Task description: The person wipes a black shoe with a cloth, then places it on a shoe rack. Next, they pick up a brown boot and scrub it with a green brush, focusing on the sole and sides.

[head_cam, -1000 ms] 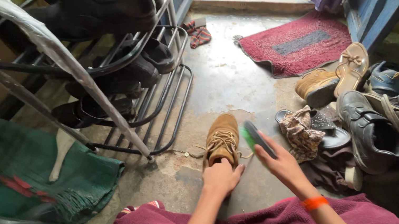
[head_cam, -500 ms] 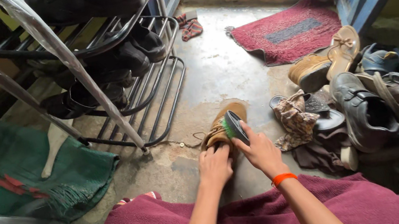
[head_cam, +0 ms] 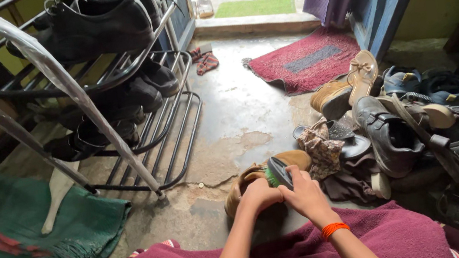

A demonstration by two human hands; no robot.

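Observation:
A tan lace-up shoe (head_cam: 298, 158) lies tilted on the concrete floor just in front of my lap. My left hand (head_cam: 259, 195) grips its heel end. My right hand (head_cam: 306, 193), with an orange band at the wrist, holds a dark brush with green bristles (head_cam: 276, 173) pressed against the shoe's upper. A maroon cloth (head_cam: 274, 257) covers my lap below both arms.
A metal shoe rack (head_cam: 113, 92) with black shoes stands at the left. A heap of shoes and sandals (head_cam: 401, 126) lies at the right, with a patterned rag (head_cam: 321, 148). A red doormat (head_cam: 305, 62) lies ahead, a green cloth (head_cam: 18, 230) at lower left.
My right hand brought the brush from beside the shoe onto its upper. My left hand turned the shoe onto its side. The view tilted upward a little.

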